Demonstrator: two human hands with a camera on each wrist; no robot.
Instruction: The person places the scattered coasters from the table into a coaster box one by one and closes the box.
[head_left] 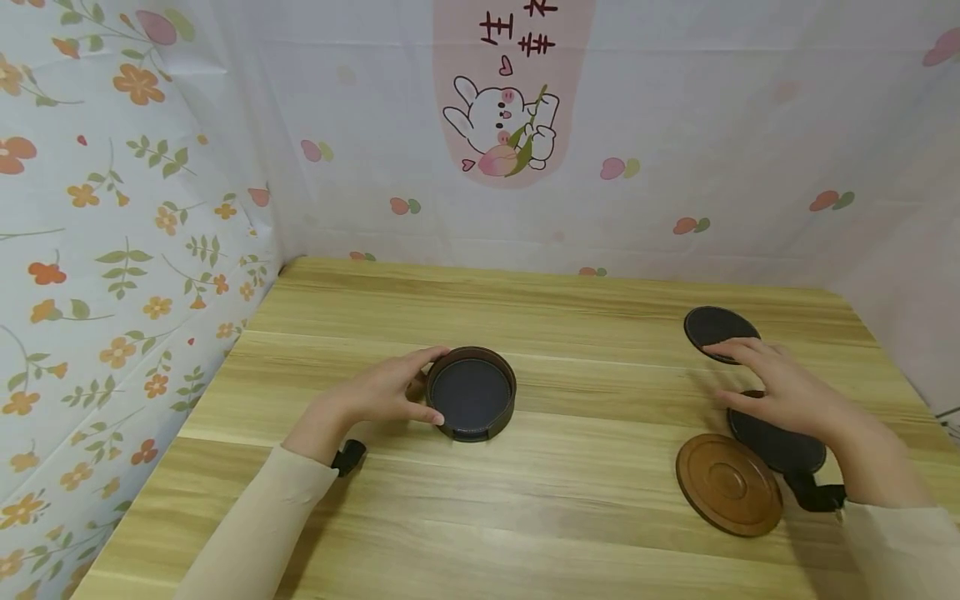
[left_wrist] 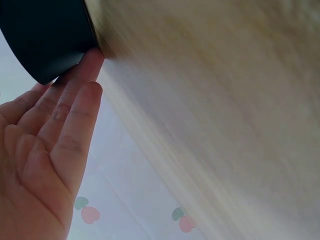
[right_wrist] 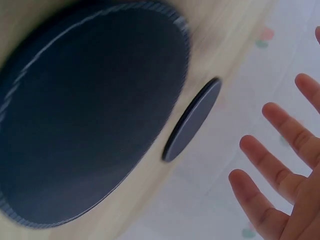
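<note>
My left hand (head_left: 382,387) holds the left side of a round dark coaster holder (head_left: 508,408), thumb at the front of its rim and fingers behind. A black disc lies inside the holder, which has a notch at the front. In the left wrist view, fingers (left_wrist: 82,100) lie against the holder's dark wall (left_wrist: 47,35). On the right, my right hand (head_left: 795,387) is spread above two round black coasters, holding nothing. The nearer stitched black coaster (head_left: 776,442) lies partly under the hand in this view; the farther black coaster (head_left: 712,325) lies by the fingertips.
A brown ringed disc (head_left: 727,483) lies at the front right, its edge against the nearer black coaster. The wood-grain table (head_left: 525,517) meets a printed cloth wall (head_left: 360,100) at the back and a floral cloth (head_left: 120,292) at the left.
</note>
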